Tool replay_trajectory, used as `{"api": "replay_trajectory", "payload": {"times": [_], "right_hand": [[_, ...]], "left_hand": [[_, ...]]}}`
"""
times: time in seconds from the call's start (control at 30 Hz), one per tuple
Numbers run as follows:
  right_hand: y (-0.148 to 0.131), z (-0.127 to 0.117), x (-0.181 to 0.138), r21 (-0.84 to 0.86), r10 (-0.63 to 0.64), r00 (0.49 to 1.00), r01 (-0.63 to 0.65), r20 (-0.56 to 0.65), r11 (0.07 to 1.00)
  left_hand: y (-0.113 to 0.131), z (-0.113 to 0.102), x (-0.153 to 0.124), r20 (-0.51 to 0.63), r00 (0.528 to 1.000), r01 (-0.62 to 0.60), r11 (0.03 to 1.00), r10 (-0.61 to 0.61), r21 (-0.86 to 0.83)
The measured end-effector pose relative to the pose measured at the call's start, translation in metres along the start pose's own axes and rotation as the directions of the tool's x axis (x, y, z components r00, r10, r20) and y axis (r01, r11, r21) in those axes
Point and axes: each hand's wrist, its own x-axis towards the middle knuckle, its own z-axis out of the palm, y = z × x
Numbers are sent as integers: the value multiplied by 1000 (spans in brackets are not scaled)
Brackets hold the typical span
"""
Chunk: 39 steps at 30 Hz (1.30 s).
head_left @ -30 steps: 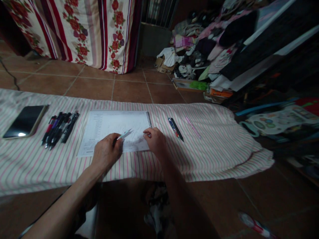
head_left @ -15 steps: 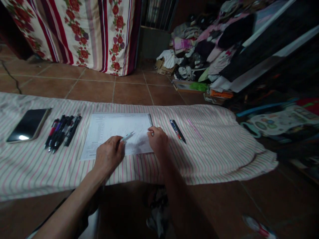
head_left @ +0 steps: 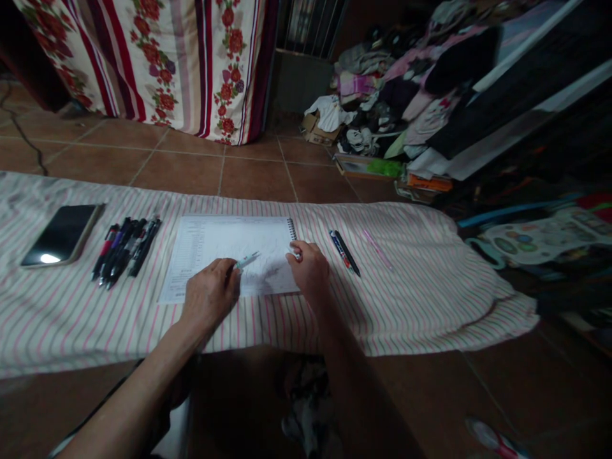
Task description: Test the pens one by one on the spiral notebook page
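My left hand (head_left: 210, 292) is closed around a slim white and teal pen barrel (head_left: 247, 259), its narrow end pointing right over the page. Beneath it lies a spiral notebook (head_left: 234, 233), its wire binding on the right side. My right hand (head_left: 310, 269) rests at the notebook's right edge, thumb and forefinger pinched together. A small pale piece shows between those fingers, too small to name. Just right of this hand lie two pens (head_left: 345, 252) side by side, one black and one multicoloured. Farther right is a thin pink stick-like piece (head_left: 377, 248).
A striped cloth (head_left: 421, 287) covers the long low surface. On the left lie several pens (head_left: 124, 252) in a bundle and a dark phone (head_left: 62, 236). Beyond are a tiled floor (head_left: 191, 159), a floral curtain (head_left: 191, 70) and a heap of clothes (head_left: 392, 95).
The view has shifted slightly, so the things appear a little farther right. My right fingers have turned a bit, and a pale piece shows more clearly between them. My left hand keeps its hold.
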Motion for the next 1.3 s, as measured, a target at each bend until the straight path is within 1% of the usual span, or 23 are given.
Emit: {"api": "replay_trajectory", "payload": {"times": [0.2, 0.27, 0.37, 0.43, 0.53, 0.67, 0.77, 0.93, 1.17, 1.3], "right_hand": [[3, -7, 1, 35, 23, 1000, -23, 9, 999], [-1, -9, 0, 101, 48, 999, -50, 23, 994], [-9, -10, -2, 246, 48, 995, -67, 83, 967], [-14, -7, -4, 304, 8, 996, -33, 84, 952], [-20, -3, -6, 345, -89, 994, 61, 67, 937], [-24, 1, -9, 357, -277, 957, 232, 82, 905], [-27, 3, -11, 309, -353, 933, 318, 65, 896], [-31, 6, -11, 276, -401, 915, 373, 48, 886], [-30, 6, -10, 270, -413, 909, 386, 48, 882], [-28, 8, -10, 279, -440, 898, 418, 18, 864]], "left_hand": [[0, -2, -1, -13, 1000, -12, 1000, 12, 22], [-1, -2, -1, -10, 1000, -14, 1000, 14, 24], [-2, -1, -1, -17, 1000, -14, 999, 15, 42], [-2, -1, -2, -23, 999, -21, 998, 23, 56], [-2, -2, -3, -31, 998, -49, 996, 52, 80], [0, -4, -3, -36, 995, -85, 989, 90, 124], [1, -4, -3, -38, 992, -110, 984, 117, 139], [-2, -2, -3, -61, 988, -135, 981, 145, 140], [-5, -2, -3, -69, 984, -152, 978, 163, 141], [-5, -2, -2, -75, 981, -169, 976, 181, 138]]}}
